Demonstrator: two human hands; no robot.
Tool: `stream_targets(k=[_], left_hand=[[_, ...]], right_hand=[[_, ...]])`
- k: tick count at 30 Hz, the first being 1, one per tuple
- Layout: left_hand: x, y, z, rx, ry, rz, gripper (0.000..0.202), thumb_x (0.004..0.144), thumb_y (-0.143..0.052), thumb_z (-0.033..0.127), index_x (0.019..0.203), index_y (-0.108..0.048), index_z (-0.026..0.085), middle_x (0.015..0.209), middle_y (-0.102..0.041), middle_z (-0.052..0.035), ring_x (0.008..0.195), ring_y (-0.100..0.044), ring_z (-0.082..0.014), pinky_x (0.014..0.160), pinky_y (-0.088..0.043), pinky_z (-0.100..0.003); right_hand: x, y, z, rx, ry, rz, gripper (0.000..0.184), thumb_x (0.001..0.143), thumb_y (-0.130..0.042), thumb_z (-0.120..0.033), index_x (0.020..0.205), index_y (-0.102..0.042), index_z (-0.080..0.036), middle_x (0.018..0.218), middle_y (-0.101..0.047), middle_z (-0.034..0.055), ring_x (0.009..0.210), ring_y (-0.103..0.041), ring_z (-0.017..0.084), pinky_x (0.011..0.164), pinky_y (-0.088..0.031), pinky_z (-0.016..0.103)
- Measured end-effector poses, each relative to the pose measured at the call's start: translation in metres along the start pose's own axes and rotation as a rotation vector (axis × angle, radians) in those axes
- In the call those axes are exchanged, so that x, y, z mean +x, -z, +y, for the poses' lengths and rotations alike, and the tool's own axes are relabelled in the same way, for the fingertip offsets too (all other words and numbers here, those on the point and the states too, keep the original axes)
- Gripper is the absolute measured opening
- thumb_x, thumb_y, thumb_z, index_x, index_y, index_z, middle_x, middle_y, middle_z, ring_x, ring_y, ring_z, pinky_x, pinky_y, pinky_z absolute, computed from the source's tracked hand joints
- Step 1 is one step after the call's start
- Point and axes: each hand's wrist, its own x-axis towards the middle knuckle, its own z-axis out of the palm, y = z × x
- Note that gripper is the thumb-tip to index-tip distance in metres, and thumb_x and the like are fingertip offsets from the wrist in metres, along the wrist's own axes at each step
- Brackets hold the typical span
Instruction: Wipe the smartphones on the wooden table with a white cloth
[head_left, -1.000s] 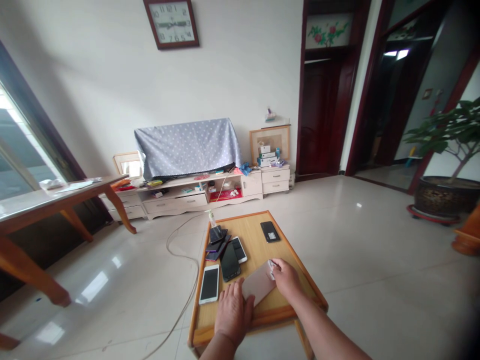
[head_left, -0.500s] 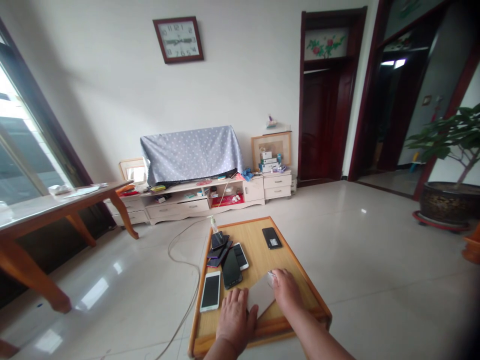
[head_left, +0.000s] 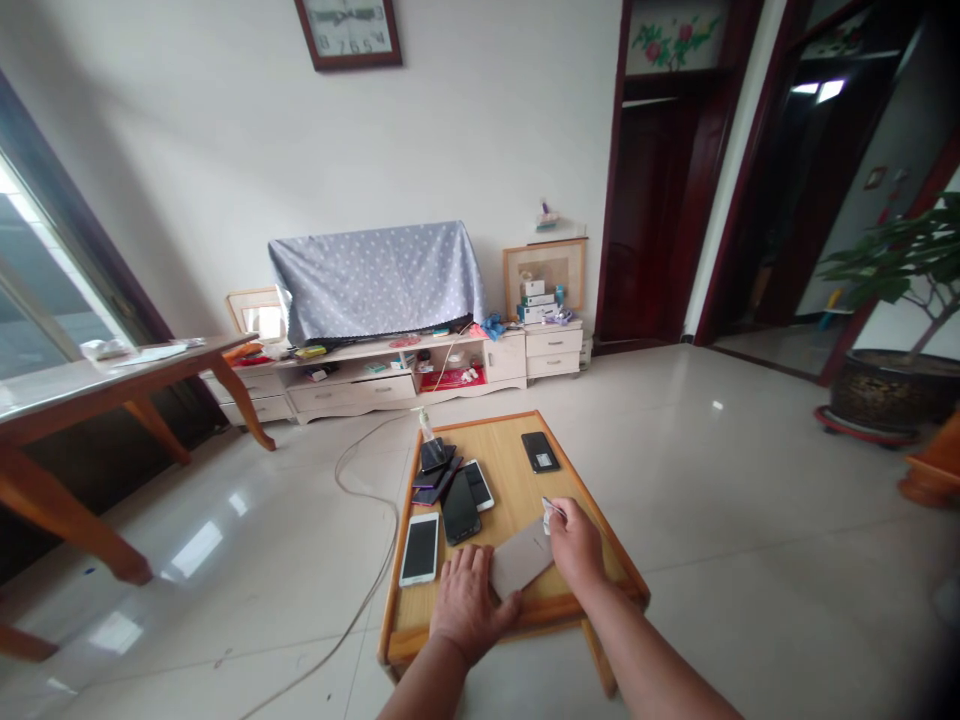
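- The left hand's (head_left: 471, 603) fingers are holding the left end of a beige phone (head_left: 523, 558), thumb lying along its near side.
- The right hand's (head_left: 576, 543) fingers are closing around a small white wad (head_left: 550, 512) at the phone's right end.
- The phone is lying between both hands, near the front edge of a low wooden desk (head_left: 514, 445).
- More phones are lying leftward beside a pump bottle (head_left: 426, 428); one black phone (head_left: 540, 452) is lying far right.
- Beyond, a white cabinet (head_left: 352, 396) is standing on tiled floor (head_left: 720, 500).
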Motion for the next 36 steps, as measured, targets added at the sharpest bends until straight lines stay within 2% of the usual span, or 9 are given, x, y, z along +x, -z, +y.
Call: stream_targets(k=[3, 6, 11, 14, 17, 23, 30, 33, 36], left_hand=[[0.001, -0.003, -0.002, -0.002, 0.002, -0.002, 0.055, 0.071, -0.065, 0.05, 0.118, -0.055, 0.024, 0.115, -0.059, -0.0077, 0.111, -0.052, -0.0284, 0.099, -0.038, -0.04], [0.001, -0.003, -0.003, -0.013, 0.01, -0.001, 0.049, 0.072, -0.064, 0.045, 0.115, -0.056, 0.024, 0.113, -0.059, -0.0072, 0.111, -0.053, -0.028, 0.099, -0.038, -0.04], [0.0, -0.004, -0.005, -0.045, -0.003, 0.022, 0.05, 0.077, -0.061, 0.044, 0.121, -0.053, 0.024, 0.116, -0.062, -0.0074, 0.113, -0.052, -0.0276, 0.101, -0.037, -0.041], [0.0, -0.005, -0.006, -0.057, -0.011, 0.032, 0.052, 0.077, -0.062, 0.045, 0.124, -0.052, 0.024, 0.117, -0.063, -0.0071, 0.115, -0.051, -0.0277, 0.101, -0.037, -0.041], [0.0, -0.006, -0.006, -0.045, 0.002, 0.047, 0.055, 0.075, -0.063, 0.045, 0.124, -0.052, 0.023, 0.119, -0.061, -0.0074, 0.115, -0.051, -0.0279, 0.101, -0.037, -0.041], [0.001, -0.008, -0.007, -0.006, 0.043, 0.043, 0.053, 0.071, -0.063, 0.04, 0.12, -0.054, 0.024, 0.116, -0.06, -0.0074, 0.113, -0.054, -0.0275, 0.1, -0.038, -0.04], [0.001, -0.016, -0.011, -0.026, 0.081, 0.034, 0.057, 0.075, -0.058, 0.033, 0.131, -0.047, 0.023, 0.126, -0.06, -0.0101, 0.12, -0.053, -0.0272, 0.105, -0.034, -0.041], [0.002, -0.015, -0.011, -0.042, 0.077, 0.04, 0.058, 0.076, -0.058, 0.037, 0.13, -0.047, 0.022, 0.125, -0.06, -0.0112, 0.118, -0.053, -0.0284, 0.105, -0.035, -0.043], [0.002, -0.014, -0.01, -0.042, 0.053, 0.066, 0.061, 0.072, -0.061, 0.041, 0.129, -0.049, 0.021, 0.123, -0.06, -0.0115, 0.116, -0.053, -0.0302, 0.104, -0.037, -0.044]], right_hand=[[0.001, 0.0, 0.003, 0.015, 0.003, -0.049, 0.037, 0.096, -0.038, -0.04, 0.109, -0.069, -0.024, 0.099, -0.075, 0.004, 0.088, -0.07, 0.019, 0.073, -0.052, 0.027], [0.0, 0.001, 0.005, -0.003, 0.04, -0.098, 0.033, 0.092, -0.045, -0.037, 0.107, -0.072, -0.026, 0.104, -0.076, 0.0035, 0.096, -0.07, 0.02, 0.082, -0.052, 0.029], [-0.003, 0.008, 0.002, -0.07, 0.09, -0.117, 0.045, 0.094, -0.038, -0.028, 0.129, -0.065, -0.021, 0.124, -0.069, 0.0079, 0.115, -0.064, 0.022, 0.098, -0.048, 0.034], [-0.012, 0.01, -0.004, -0.114, 0.175, -0.183, 0.046, 0.095, -0.037, -0.027, 0.134, -0.061, -0.022, 0.135, -0.063, 0.0071, 0.127, -0.057, 0.02, 0.108, -0.041, 0.035], [-0.023, 0.009, -0.009, -0.17, 0.251, -0.269, 0.043, 0.097, -0.04, -0.032, 0.135, -0.06, -0.025, 0.142, -0.058, 0.0078, 0.137, -0.047, 0.024, 0.117, -0.029, 0.047], [-0.034, 0.01, -0.02, -0.281, 0.276, -0.324, 0.05, 0.101, -0.035, -0.048, 0.144, -0.051, -0.027, 0.149, -0.05, 0.0107, 0.147, -0.031, 0.031, 0.118, -0.006, 0.066], [-0.072, 0.003, -0.052, -0.21, 0.462, -0.496, 0.048, 0.103, -0.029, -0.054, 0.147, -0.042, -0.041, 0.15, -0.05, -0.0008, 0.149, -0.025, 0.029, 0.118, -0.005, 0.068], [-0.06, 0.006, -0.05, -0.234, 0.418, -0.485, 0.048, 0.103, -0.028, -0.055, 0.146, -0.043, -0.041, 0.151, -0.048, -0.0012, 0.15, -0.021, 0.031, 0.116, 0.0, 0.07], [-0.032, 0.013, -0.039, -0.313, 0.243, -0.443, 0.055, 0.102, -0.024, -0.059, 0.149, -0.041, -0.037, 0.156, -0.04, 0.001, 0.151, -0.013, 0.036, 0.112, 0.004, 0.076]])
